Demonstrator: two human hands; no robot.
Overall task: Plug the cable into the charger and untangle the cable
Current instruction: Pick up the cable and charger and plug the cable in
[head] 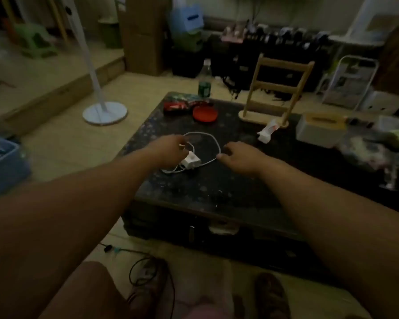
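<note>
On the dark tabletop point(217, 192), a white charger point(191, 160) sits mid-surface with its white cable point(213, 141) looping toward 12 o'clock. The left hand point(168, 150) pinches the cable at 9 o'clock; the right hand point(242, 157) grips it at 3 o'clock.

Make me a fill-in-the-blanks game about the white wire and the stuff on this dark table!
1. The white cable lies in a loop on the dark ____.
2. The round lid behind the loop is coloured ____.
3. The charger lies closest to the person's ____ hand.
4. The bottle at the far edge has a label coloured ____.

Missing words: table; red; left; green
</note>
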